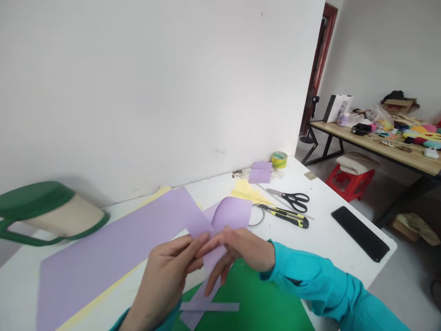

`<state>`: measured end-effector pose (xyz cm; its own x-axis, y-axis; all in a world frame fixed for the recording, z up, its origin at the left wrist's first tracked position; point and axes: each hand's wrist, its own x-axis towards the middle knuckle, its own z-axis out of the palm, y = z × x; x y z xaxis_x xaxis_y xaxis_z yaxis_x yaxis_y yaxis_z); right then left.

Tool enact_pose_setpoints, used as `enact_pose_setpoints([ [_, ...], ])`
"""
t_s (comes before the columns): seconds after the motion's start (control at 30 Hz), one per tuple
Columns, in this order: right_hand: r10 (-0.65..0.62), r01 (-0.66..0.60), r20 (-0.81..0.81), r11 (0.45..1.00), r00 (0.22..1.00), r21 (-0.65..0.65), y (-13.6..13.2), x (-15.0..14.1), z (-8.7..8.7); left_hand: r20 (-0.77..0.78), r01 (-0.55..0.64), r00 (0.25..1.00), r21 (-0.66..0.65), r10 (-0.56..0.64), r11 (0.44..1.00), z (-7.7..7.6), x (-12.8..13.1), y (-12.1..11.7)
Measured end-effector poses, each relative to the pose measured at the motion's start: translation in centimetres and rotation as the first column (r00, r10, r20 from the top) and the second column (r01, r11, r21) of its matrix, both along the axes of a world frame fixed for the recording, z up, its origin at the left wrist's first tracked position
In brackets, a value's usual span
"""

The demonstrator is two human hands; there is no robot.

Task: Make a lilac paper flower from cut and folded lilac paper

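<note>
My left hand (165, 276) and my right hand (237, 253) meet over the table's near edge and both pinch a piece of light purple paper (229, 216). Its upper part curls up into a loop above my fingers. A strip of it hangs down between my hands onto a green sheet (262, 303). A loose purple strip (210, 306) lies flat on that green sheet. Both sleeves are teal.
A large purple sheet (113, 248) lies at left over a yellow one. Behind it stands a green-rimmed stool (44, 207). Scissors (291, 198), a yellow-black utility knife (284, 215), yellow paper (248, 192), folded purple pieces (261, 172), a tape roll (279, 159) and a black phone (360, 232) lie to the right.
</note>
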<state>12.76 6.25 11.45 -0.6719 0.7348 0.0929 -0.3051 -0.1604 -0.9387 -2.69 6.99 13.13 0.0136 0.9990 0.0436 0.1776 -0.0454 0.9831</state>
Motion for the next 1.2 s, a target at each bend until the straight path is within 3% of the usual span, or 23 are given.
enact_pose_setpoints([
  [0.1, -0.004, 0.004, -0.001, 0.992, 1.000, -0.129, -0.1, -0.5, -0.4, -0.114, 0.000, 0.994, 0.042, 0.004, 0.999, 0.1, -0.4, -0.1],
  [0.2, -0.003, 0.007, 0.020, 0.972, 1.000, -0.234, -0.2, -0.8, -0.4, -0.194, 0.031, 0.981, 0.163, 0.002, 0.986, 0.5, -0.5, -0.2],
  [0.43, -0.009, 0.053, 0.108, 0.910, 0.994, -0.412, -0.4, -0.4, 0.1, -0.228, 0.089, 0.973, 0.231, -0.035, 0.969, -0.7, -0.2, 0.1],
  [0.67, -0.032, 0.003, -0.078, 0.935, 0.996, -0.355, -0.7, 0.2, 0.2, -0.082, 0.024, 0.997, 0.139, -0.012, 0.990, -0.9, -1.0, 0.9],
  [0.87, 0.076, -0.156, -0.248, 0.934, 0.966, -0.321, -0.7, 0.5, 1.1, 0.007, 0.041, 0.999, 0.112, -0.042, 0.993, -0.9, -1.3, 1.0],
  [1.2, -0.086, 0.090, 0.027, 0.957, 0.996, -0.277, -0.8, -0.3, 0.1, -0.023, 0.126, 0.992, 0.178, -0.124, 0.976, -0.8, -1.0, 0.8],
])
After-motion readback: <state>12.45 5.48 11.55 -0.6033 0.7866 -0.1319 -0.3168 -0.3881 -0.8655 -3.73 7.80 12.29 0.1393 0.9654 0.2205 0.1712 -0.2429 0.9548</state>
